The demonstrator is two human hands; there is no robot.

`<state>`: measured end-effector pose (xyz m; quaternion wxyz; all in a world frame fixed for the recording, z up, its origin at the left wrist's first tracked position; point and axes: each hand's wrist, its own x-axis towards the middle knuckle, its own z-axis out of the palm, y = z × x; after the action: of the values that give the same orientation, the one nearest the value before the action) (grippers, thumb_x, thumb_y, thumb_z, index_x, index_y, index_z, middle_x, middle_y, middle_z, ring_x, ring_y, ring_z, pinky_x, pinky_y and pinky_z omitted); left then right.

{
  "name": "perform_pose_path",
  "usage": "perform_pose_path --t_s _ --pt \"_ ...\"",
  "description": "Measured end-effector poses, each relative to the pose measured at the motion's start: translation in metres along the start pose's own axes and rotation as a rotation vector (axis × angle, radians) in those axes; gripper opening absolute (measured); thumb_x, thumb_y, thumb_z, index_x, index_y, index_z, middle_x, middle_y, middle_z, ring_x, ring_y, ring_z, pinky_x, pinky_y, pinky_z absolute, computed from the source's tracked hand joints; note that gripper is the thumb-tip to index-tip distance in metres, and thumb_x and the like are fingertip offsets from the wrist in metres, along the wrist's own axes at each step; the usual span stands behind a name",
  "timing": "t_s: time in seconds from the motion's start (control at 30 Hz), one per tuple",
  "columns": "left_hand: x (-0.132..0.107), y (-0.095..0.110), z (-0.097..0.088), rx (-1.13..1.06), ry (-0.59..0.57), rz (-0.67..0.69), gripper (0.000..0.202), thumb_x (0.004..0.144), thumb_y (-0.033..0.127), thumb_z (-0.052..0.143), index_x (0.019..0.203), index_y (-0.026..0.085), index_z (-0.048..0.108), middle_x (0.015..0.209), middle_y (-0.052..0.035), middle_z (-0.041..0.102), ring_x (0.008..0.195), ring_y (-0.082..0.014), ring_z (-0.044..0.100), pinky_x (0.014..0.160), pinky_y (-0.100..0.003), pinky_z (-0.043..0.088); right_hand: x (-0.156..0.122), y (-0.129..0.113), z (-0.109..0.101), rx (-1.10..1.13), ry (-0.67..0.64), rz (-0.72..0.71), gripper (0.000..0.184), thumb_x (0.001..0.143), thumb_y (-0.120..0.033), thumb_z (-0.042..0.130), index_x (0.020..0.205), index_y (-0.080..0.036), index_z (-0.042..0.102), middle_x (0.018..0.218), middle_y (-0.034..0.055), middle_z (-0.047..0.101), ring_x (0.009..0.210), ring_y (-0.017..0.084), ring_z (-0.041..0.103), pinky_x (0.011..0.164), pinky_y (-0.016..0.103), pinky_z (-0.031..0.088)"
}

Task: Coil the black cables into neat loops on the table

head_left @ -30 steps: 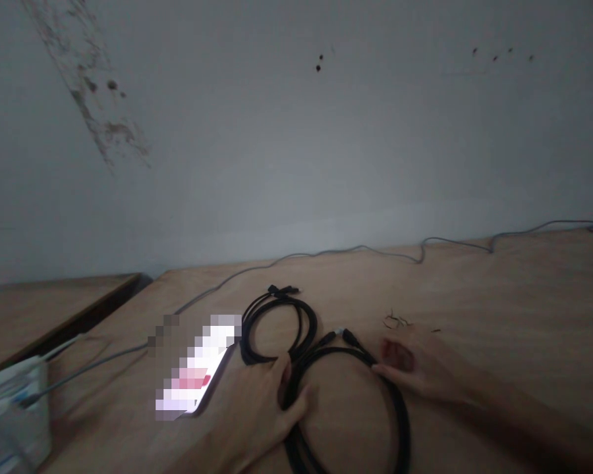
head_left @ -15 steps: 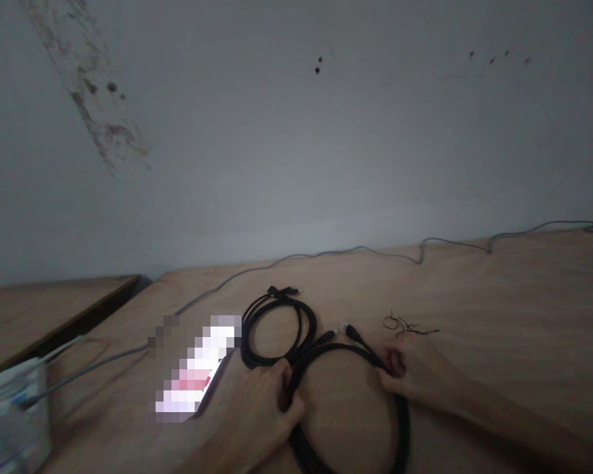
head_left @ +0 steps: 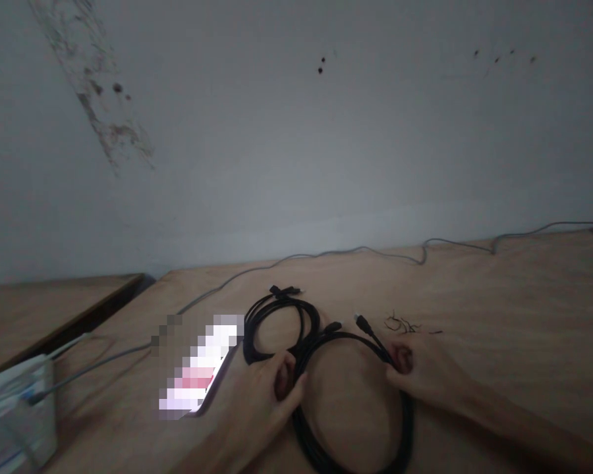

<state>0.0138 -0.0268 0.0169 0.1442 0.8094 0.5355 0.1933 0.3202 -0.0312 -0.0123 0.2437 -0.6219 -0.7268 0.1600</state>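
Observation:
A large coil of black cable [head_left: 406, 421] lies on the wooden table [head_left: 499, 309] in front of me. My left hand [head_left: 261, 401] pinches the coil's left side between thumb and fingers. My right hand [head_left: 420, 368] grips the coil's right side, near the loose end with its plug [head_left: 362, 322]. A second, smaller coil of black cable [head_left: 277, 322] lies just behind the first, touching it, with its plugs at the far side.
A lit phone [head_left: 200, 368] lies left of the coils. A thin grey wire [head_left: 375, 251] runs along the table's far edge by the wall. Small dark wire scraps [head_left: 400, 324] lie beyond my right hand. A white box [head_left: 14, 415] sits at the lower left.
Both hands have closed onto the large coil and shifted it slightly. Its plug end has swung up and right. The smaller coil and phone stayed put.

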Motion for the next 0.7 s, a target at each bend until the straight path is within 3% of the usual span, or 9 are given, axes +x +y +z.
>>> perform_pose_path --t_s 0.13,0.27,0.4,0.53,0.63,0.7 --pt "-0.005 0.006 0.002 -0.019 -0.059 0.030 0.032 0.090 0.050 0.059 0.079 0.020 0.058 0.062 0.0026 0.059 0.058 -0.0161 0.056 0.057 -0.028 0.036 -0.003 0.002 -0.007 -0.075 -0.066 -0.008 0.019 0.066 -0.025 0.069 0.056 -0.021 0.053 0.054 -0.0015 0.059 0.051 0.015 0.054 0.049 0.027 0.028" --pt "-0.007 0.005 0.005 -0.066 -0.054 0.085 0.036 0.087 0.053 0.063 0.074 0.021 0.055 0.060 0.0042 0.056 0.056 -0.0138 0.054 0.056 -0.026 0.036 -0.002 0.003 -0.014 -0.064 -0.025 -0.088 0.018 0.066 -0.022 0.066 0.057 -0.021 0.051 0.056 -0.0019 0.059 0.053 0.015 0.054 0.051 0.027 0.030" --pt "-0.007 0.001 0.005 -0.134 0.025 0.127 0.025 0.089 0.046 0.064 0.093 0.021 0.062 0.060 0.0063 0.053 0.053 -0.0122 0.051 0.052 -0.024 0.036 0.002 0.008 -0.012 -0.042 0.079 -0.085 0.016 0.071 -0.025 0.065 0.061 -0.022 0.053 0.056 -0.0021 0.058 0.051 0.015 0.052 0.051 0.027 0.032" --pt "-0.002 -0.002 -0.002 -0.160 0.146 0.131 0.031 0.094 0.045 0.059 0.114 0.022 0.063 0.067 0.0041 0.058 0.057 -0.0135 0.054 0.055 -0.025 0.041 0.004 0.006 -0.005 0.014 0.151 -0.045 0.016 0.081 -0.033 0.065 0.069 -0.022 0.061 0.062 0.0000 0.063 0.058 0.018 0.057 0.055 0.028 0.037" --pt "0.007 -0.010 -0.006 -0.132 0.210 0.082 0.035 0.100 0.046 0.051 0.120 0.021 0.063 0.069 0.0020 0.059 0.064 -0.0167 0.058 0.059 -0.027 0.046 0.004 -0.006 -0.001 0.070 0.091 -0.049 0.035 0.096 -0.045 0.051 0.078 -0.023 0.070 0.067 0.0022 0.067 0.062 0.020 0.060 0.057 0.029 0.039" --pt "0.012 -0.018 -0.005 -0.069 0.235 0.077 0.038 0.102 0.045 0.048 0.130 0.022 0.058 0.079 -0.0008 0.065 0.069 -0.0187 0.061 0.065 -0.030 0.050 0.003 -0.014 -0.002 0.104 0.008 -0.106 0.038 0.100 -0.047 0.046 0.093 -0.025 0.076 0.072 0.0023 0.070 0.064 0.020 0.060 0.058 0.029 0.040"
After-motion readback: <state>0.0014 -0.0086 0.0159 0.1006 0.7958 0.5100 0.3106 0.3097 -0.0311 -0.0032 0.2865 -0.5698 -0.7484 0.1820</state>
